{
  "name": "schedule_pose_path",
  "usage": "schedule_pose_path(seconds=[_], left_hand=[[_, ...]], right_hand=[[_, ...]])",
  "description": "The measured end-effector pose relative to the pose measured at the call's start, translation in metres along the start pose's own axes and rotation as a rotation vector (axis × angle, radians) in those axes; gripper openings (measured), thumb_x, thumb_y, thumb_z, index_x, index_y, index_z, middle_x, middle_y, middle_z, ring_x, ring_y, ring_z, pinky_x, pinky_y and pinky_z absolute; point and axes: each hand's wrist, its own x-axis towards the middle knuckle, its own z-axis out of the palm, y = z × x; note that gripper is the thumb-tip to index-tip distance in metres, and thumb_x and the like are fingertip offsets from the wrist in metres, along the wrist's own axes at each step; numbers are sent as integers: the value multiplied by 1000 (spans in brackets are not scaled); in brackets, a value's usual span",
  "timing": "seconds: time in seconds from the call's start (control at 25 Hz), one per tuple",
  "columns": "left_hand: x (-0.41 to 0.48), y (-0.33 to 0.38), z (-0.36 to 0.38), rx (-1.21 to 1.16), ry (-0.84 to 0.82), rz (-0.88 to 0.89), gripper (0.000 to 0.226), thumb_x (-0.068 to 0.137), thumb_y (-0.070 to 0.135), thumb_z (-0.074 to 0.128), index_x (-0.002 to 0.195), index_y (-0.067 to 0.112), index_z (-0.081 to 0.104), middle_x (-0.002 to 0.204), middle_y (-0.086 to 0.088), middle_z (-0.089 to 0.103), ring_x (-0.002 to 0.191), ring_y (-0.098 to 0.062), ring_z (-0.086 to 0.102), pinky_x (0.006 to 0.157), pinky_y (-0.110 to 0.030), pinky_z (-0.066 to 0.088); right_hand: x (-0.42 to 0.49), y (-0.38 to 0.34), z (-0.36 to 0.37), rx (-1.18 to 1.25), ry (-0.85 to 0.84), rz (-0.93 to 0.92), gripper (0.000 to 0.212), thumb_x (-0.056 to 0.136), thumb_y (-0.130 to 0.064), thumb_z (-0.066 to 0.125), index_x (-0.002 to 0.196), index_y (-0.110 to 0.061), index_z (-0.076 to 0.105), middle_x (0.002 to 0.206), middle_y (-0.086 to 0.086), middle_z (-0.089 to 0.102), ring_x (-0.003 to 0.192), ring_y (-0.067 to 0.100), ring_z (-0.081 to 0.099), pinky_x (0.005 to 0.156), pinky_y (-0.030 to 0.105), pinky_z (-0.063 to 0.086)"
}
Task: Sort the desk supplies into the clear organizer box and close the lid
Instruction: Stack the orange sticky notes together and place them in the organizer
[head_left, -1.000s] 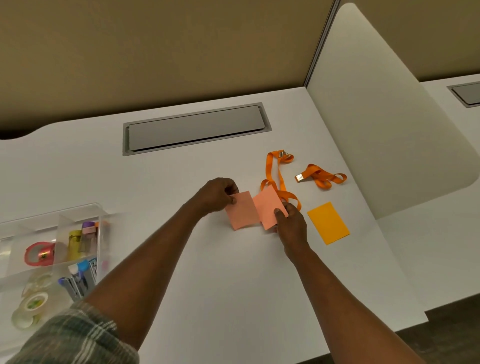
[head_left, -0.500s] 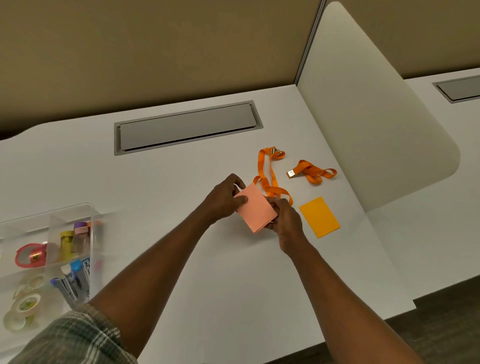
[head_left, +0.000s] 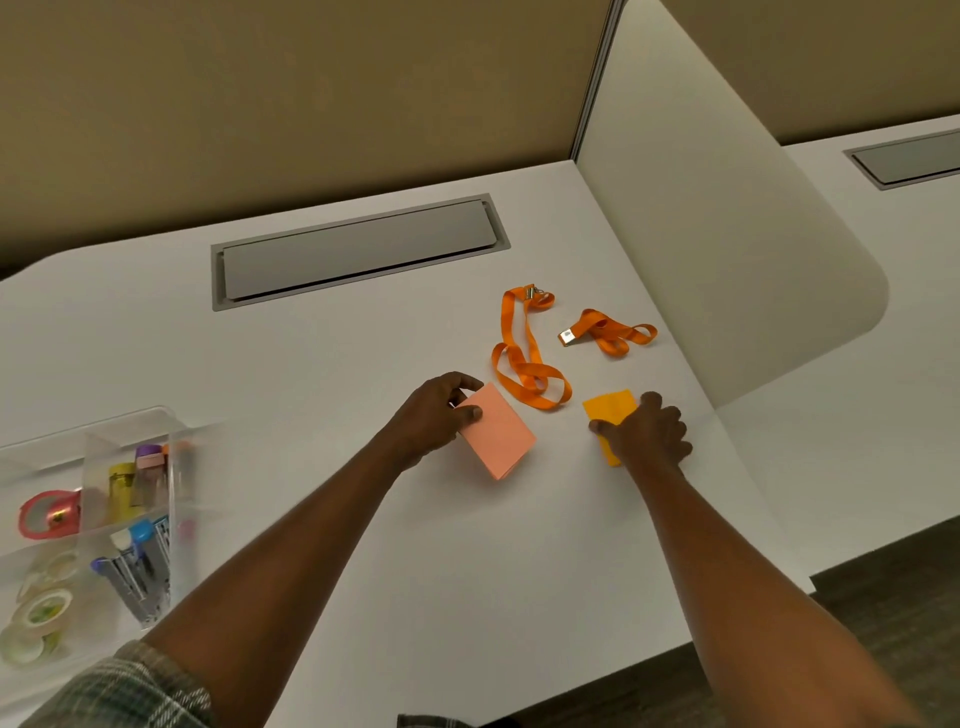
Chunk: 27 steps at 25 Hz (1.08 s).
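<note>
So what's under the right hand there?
A yellow-orange note pad on the white desk. The right hand covers its near half, so that part can't be seen.

Two orange lanyards (head_left: 529, 364), one pink pad (head_left: 501, 436), one orange pad (head_left: 608, 405), one clear organizer box (head_left: 130, 421).

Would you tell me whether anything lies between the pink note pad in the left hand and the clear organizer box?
Nothing visible: only bare desk lies between the pink note pad held by the left hand and the clear organizer box.
</note>
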Motion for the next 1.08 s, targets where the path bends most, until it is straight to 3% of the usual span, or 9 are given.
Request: schedule_pose_path(seconds=[0.12, 0.28, 0.4, 0.56, 0.68, 0.76, 0.92, 1.0, 1.08], left_hand=[[-9, 4, -4, -35, -17, 20, 24, 93, 15, 64, 117, 19, 62, 105, -11, 64, 87, -18, 60, 66, -29, 50], [-21, 7, -13, -45, -61, 76, 17, 92, 15, 65, 109, 17, 65, 106, -14, 67, 82, -15, 61, 62, -25, 49], [-33, 6, -20, -32, -94, 77, 13, 91, 15, 66, 104, 13, 67, 105, -13, 68, 81, -14, 60, 61, -24, 48], [-51, 3, -36, -10, -153, 81, 9, 90, 18, 69, 96, 12, 70, 97, -3, 70, 82, -12, 60, 65, -26, 48], [-65, 1, -51, 25, -49, 114, 6, 89, 22, 70, 94, 18, 68, 109, 0, 64, 97, -15, 58, 75, -27, 47], [-76, -3, -65, 6, 40, 123, 7, 90, 22, 68, 96, 22, 64, 117, 3, 59, 103, -13, 54, 75, -25, 46], [-97, -21, -88, -21, 128, 116, 7, 91, 21, 62, 97, 21, 58, 95, 4, 62, 83, -17, 55, 65, -28, 44], [-107, -32, -95, 10, 243, 94, 18, 91, 23, 63, 107, 27, 55, 99, 3, 61, 88, -16, 58, 66, -28, 46], [-115, -43, -95, -12, 309, 68, 35, 91, 25, 62, 123, 31, 49, 105, 2, 60, 95, -15, 59, 74, -30, 50]], right_hand=[[-4, 6, 3, 205, -39, 27, 70, 77, -40, 82, 131, -13, 47, 132, 17, 57, 123, 39, 53, 102, 49, 41], [-26, 12, 16, 303, -58, -139, 36, 88, -31, 73, 112, -5, 65, 113, 17, 69, 106, 35, 63, 85, 37, 47], [-56, 0, 21, 431, -110, -179, 29, 88, -34, 72, 103, -9, 67, 102, 10, 70, 100, 31, 64, 78, 34, 47], [-97, -29, 18, 698, -334, -209, 28, 84, -40, 75, 102, -19, 68, 107, 6, 69, 102, 28, 63, 85, 43, 53], [-123, -50, 14, 799, -630, -324, 31, 89, -39, 70, 113, -20, 66, 109, 6, 74, 108, 30, 67, 96, 46, 54], [-139, -67, 16, 818, -735, -381, 30, 94, -38, 64, 119, -20, 63, 111, 8, 74, 110, 30, 68, 96, 44, 55], [-170, -98, 27, 988, -827, -329, 35, 101, -41, 51, 134, -31, 53, 119, 9, 69, 107, 29, 67, 98, 47, 53], [-185, -110, 38, 899, -802, -385, 37, 101, -33, 54, 137, -34, 51, 122, 3, 67, 111, 27, 65, 100, 47, 52], [-200, -119, 51, 777, -701, -454, 29, 98, -20, 56, 127, -27, 59, 120, 3, 69, 114, 27, 63, 97, 45, 51]])
